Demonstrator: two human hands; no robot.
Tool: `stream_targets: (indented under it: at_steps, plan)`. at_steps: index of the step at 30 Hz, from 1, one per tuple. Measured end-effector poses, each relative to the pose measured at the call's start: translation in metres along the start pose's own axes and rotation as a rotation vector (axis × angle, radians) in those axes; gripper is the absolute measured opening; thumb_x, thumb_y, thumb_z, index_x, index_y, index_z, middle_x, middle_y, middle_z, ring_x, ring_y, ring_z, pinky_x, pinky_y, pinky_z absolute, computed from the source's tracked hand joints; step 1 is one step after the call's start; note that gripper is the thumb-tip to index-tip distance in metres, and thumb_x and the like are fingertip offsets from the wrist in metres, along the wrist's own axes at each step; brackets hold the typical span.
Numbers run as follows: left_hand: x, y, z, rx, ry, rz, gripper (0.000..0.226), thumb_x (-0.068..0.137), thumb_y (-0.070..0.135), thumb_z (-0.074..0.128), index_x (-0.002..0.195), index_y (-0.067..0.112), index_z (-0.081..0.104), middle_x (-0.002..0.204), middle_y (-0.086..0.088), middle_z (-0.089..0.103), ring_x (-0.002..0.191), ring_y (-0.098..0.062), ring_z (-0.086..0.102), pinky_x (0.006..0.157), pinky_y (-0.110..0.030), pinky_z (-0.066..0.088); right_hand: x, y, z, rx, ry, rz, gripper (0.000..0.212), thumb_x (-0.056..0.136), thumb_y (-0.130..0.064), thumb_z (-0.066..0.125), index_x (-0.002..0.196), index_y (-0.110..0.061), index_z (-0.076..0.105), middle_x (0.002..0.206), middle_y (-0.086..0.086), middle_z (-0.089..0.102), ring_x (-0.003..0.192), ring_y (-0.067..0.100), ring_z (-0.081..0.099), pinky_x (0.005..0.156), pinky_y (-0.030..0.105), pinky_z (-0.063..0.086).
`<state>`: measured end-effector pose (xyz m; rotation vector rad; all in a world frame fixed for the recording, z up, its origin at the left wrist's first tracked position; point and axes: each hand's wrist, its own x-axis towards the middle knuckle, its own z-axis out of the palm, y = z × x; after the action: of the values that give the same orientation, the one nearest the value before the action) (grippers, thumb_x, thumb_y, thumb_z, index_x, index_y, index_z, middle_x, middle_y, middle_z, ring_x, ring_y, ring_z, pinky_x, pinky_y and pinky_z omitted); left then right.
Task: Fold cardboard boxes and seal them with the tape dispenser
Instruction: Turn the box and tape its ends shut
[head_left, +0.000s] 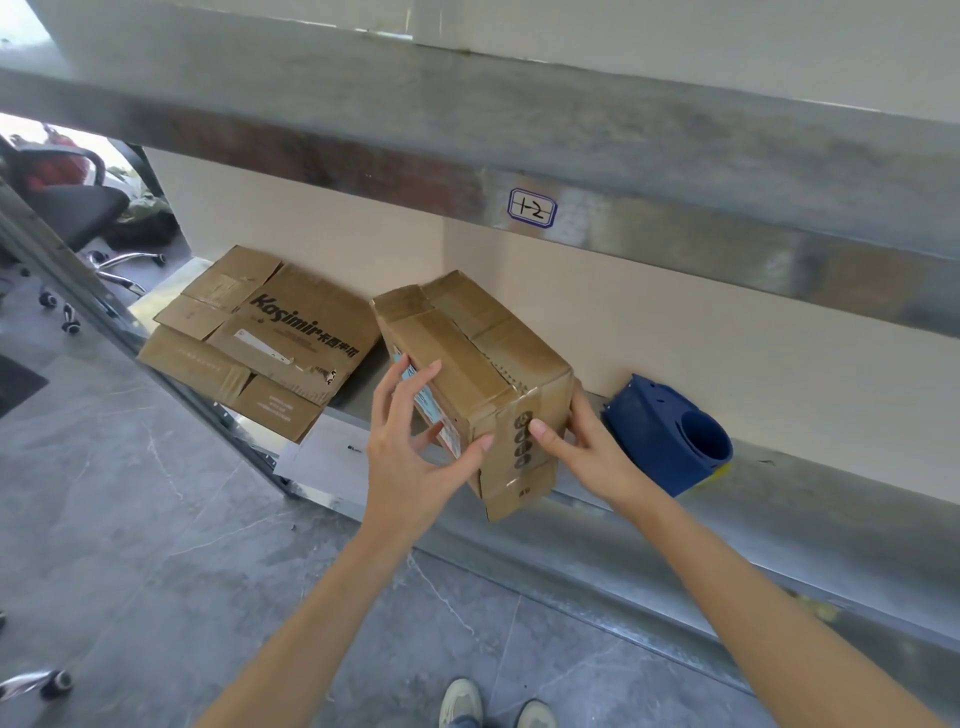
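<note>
Left grip (410, 457), right grip (587, 452), seemingly round box (467, 353)

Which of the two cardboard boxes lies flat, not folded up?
The printed box on the left; the other box, between the left hand and right hand, is folded up.

your box (483, 353) sits between the flattened box (270, 332) at left and the tape dispenser (660, 436) at right, both on the shelf (810, 499).

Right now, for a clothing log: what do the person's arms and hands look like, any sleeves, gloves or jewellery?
The left hand and right hand are bare: no gloves, rings or watch visible. The left forearm and right forearm are bare too, no sleeve in view.
</note>
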<state>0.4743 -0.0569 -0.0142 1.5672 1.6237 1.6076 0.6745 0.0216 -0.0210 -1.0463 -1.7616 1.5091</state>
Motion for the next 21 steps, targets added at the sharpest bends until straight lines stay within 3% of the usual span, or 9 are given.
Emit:
stream_targets:
  at_steps: [5, 9, 12, 16, 18, 21]
  plan:
    - [-0.012, -0.028, 0.016, 0.045, -0.034, -0.058, 0.082, 0.067, 0.019, 0.092, 0.135, 0.029, 0.048, 0.151, -0.003, 0.028, 0.138, -0.012, 0.038, 0.091, -0.029, 0.057, 0.002, 0.021, -0.009, -0.055, -0.007, 0.097, 0.081, 0.086, -0.044, 0.07, 0.152, -0.031, 0.024, 0.147, -0.013, 0.043, 0.133, 0.003, 0.043, 0.106, 0.023, 0.039]
    - [-0.021, -0.039, 0.039, 0.14, -0.049, -0.057, 0.078, 0.064, 0.031, 0.093, 0.128, 0.034, 0.049, 0.148, 0.001, 0.022, 0.134, 0.002, 0.031, 0.091, -0.04, 0.057, 0.002, 0.034, -0.026, -0.155, -0.007, 0.178, 0.084, 0.083, -0.053, 0.069, 0.15, -0.03, 0.024, 0.145, -0.009, 0.044, 0.127, 0.009, 0.047, 0.099, 0.024, 0.041]
    - [-0.023, -0.042, 0.055, 0.187, -0.062, -0.057, 0.079, 0.063, 0.044, 0.091, 0.13, 0.028, 0.05, 0.151, 0.002, 0.016, 0.136, 0.004, 0.025, 0.094, -0.045, 0.054, -0.003, 0.032, -0.041, -0.297, 0.022, 0.166, 0.063, 0.087, -0.044, 0.066, 0.14, -0.035, 0.032, 0.13, -0.017, 0.05, 0.116, -0.002, 0.05, 0.094, 0.022, 0.04]
    - [-0.024, -0.042, 0.066, 0.187, -0.047, -0.077, 0.08, 0.065, 0.046, 0.089, 0.131, 0.03, 0.049, 0.153, 0.001, 0.015, 0.142, -0.015, 0.029, 0.097, -0.046, 0.052, -0.01, 0.038, -0.067, -0.592, 0.226, 0.083, 0.041, 0.094, -0.024, 0.065, 0.132, -0.023, 0.052, 0.124, -0.003, 0.058, 0.113, 0.012, 0.055, 0.093, 0.026, 0.042]
    - [-0.026, -0.038, 0.067, 0.198, -0.04, -0.09, 0.079, 0.065, 0.042, 0.09, 0.132, 0.029, 0.049, 0.15, 0.001, 0.019, 0.139, -0.004, 0.027, 0.099, -0.038, 0.052, -0.015, 0.038, -0.081, -0.681, 0.351, 0.071, 0.033, 0.095, -0.015, 0.062, 0.128, -0.016, 0.057, 0.122, 0.002, 0.057, 0.109, 0.015, 0.056, 0.087, 0.022, 0.037]
    - [-0.031, -0.031, 0.067, 0.275, -0.036, -0.082, 0.082, 0.067, 0.044, 0.09, 0.135, 0.025, 0.049, 0.134, 0.007, 0.024, 0.118, 0.009, 0.033, 0.084, -0.007, 0.045, -0.018, 0.043, -0.099, -0.813, 0.431, 0.15, 0.034, 0.094, -0.012, 0.059, 0.128, -0.012, 0.055, 0.12, 0.01, 0.053, 0.108, 0.025, 0.055, 0.083, 0.028, 0.039]
